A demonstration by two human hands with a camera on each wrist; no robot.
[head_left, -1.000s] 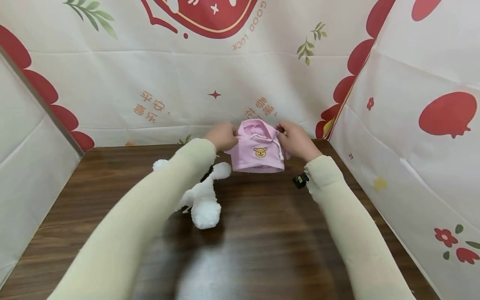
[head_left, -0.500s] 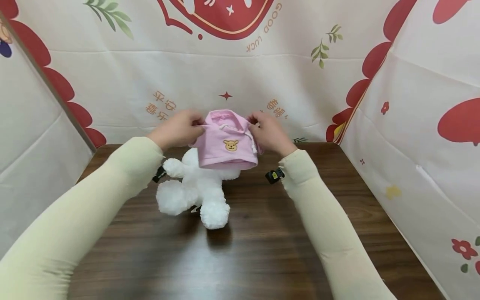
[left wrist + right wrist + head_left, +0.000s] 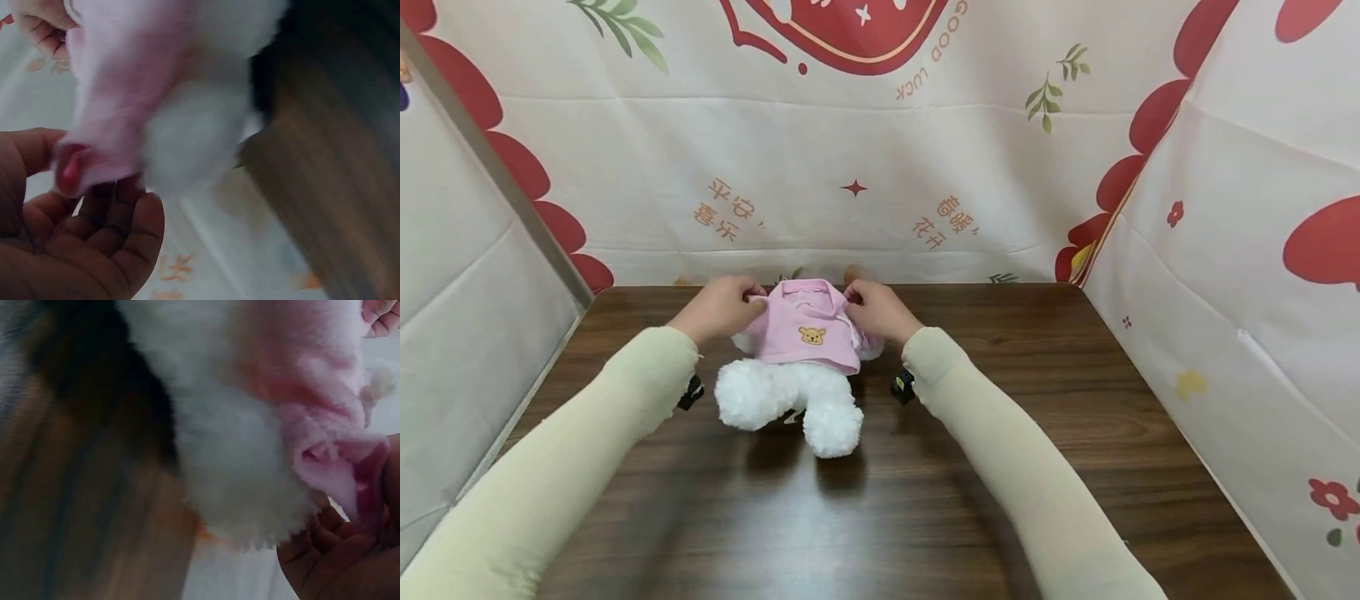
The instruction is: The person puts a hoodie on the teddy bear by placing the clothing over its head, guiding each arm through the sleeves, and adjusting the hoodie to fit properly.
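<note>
From the head view, the left hand [image 3: 721, 308] and right hand [image 3: 880, 310] pinch opposite sides of a pink hoodie [image 3: 790, 321], spread between them over a white plush toy [image 3: 808, 383] on a wooden tabletop [image 3: 1000, 433]. Left wrist: pink fabric edges sit in the left hand's grip. Right wrist: white fur lies just beside the right hand.

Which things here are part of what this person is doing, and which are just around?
Part of the job:
- pink hoodie, held over the toy
- white plush toy
- left hand and right hand, each pinching the hoodie

Just around:
- wooden table, underneath
- printed cloth backdrop
</note>
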